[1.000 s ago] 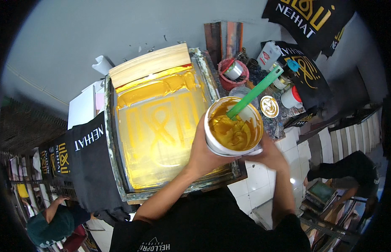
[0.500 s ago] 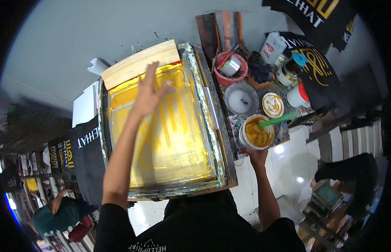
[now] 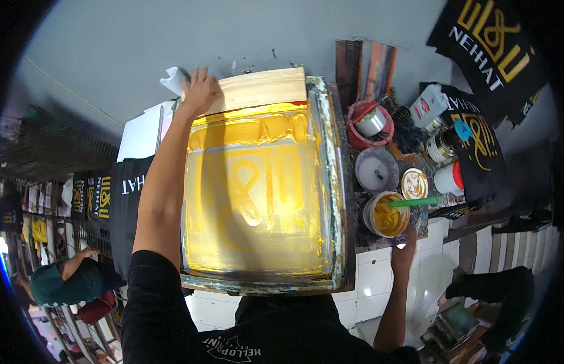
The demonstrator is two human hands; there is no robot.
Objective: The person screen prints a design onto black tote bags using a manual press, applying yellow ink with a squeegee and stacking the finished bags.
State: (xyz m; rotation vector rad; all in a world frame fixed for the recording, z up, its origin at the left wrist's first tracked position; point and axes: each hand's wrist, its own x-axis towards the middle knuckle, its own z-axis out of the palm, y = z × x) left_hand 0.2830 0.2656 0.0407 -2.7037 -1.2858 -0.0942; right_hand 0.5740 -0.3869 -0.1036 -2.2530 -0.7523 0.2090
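Observation:
A screen-printing frame (image 3: 339, 242) lies before me, its mesh smeared with yellow ink around a lettered design. Across its far end rests a wide wooden squeegee (image 3: 258, 88), with thick yellow ink (image 3: 251, 130) along its near side. My left hand (image 3: 202, 94) lies over the squeegee's left end, fingers spread past its far edge. On the right, a white tub (image 3: 368, 217) of yellow ink stands with a green stirring stick (image 3: 415, 201) in it. Just below the tub is my right hand (image 3: 404, 252); its fingers show poorly, and I cannot tell whether they touch the tub.
Beyond the tub sit a clear bowl (image 3: 376, 171), a smeared lid (image 3: 415, 184), a red bucket (image 3: 370, 124) and several bottles. Black printed cloths (image 3: 488, 54) hang at the far right. Two people work farther off: a dark-green shirt (image 3: 67, 284) at left, a black sleeve (image 3: 494, 294) at right.
My left hand has moved from over the mesh to the squeegee's left end. My right hand sits slightly lower relative to the tub. The whole view has shifted and turned.

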